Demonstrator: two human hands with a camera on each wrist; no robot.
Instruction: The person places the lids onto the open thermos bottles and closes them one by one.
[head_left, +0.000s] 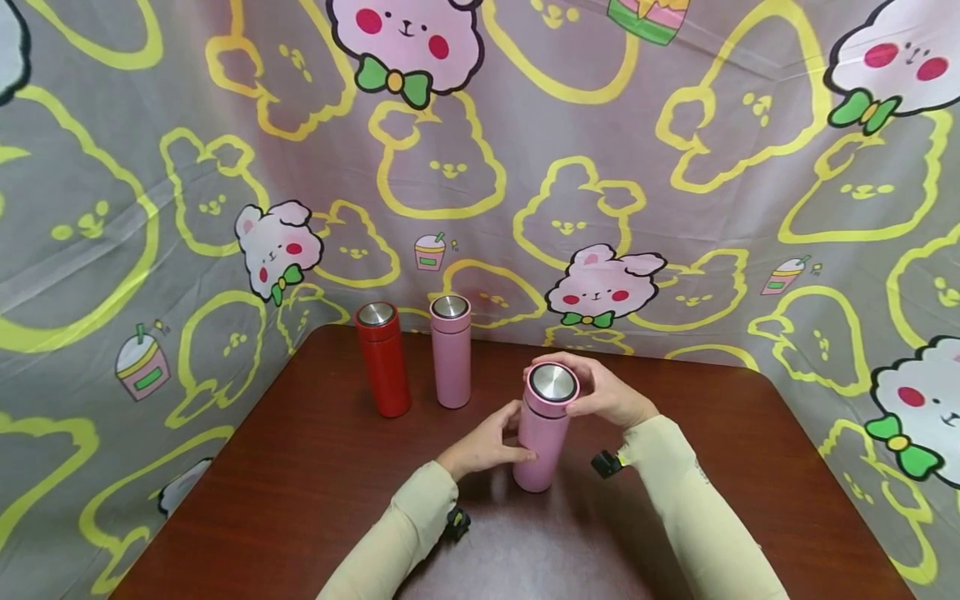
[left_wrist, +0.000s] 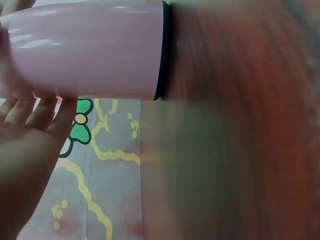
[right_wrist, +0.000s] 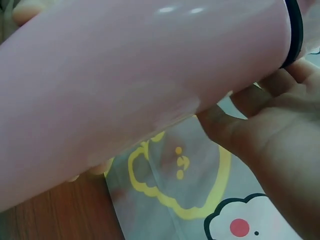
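Note:
A pink thermos bottle (head_left: pixel 543 437) with a silver-topped lid (head_left: pixel 553 385) stands slightly tilted between both hands. My left hand (head_left: pixel 480 443) grips its body from the left, the thumb across the front. Around the lid from the right curl the fingers of my right hand (head_left: pixel 607 396). In the left wrist view the pink bottle (left_wrist: pixel 95 50) shows its dark base ring close to the tabletop. The right wrist view has the dark seam below the lid, with fingers (right_wrist: pixel 250 100) of the right hand right at it.
Behind, to the left, a red thermos bottle (head_left: pixel 386 367) and a second pink thermos bottle (head_left: pixel 452 358) stand upright on the brown wooden table (head_left: pixel 300 467). A patterned cloth (head_left: pixel 480 183) hangs behind and along the sides of the table.

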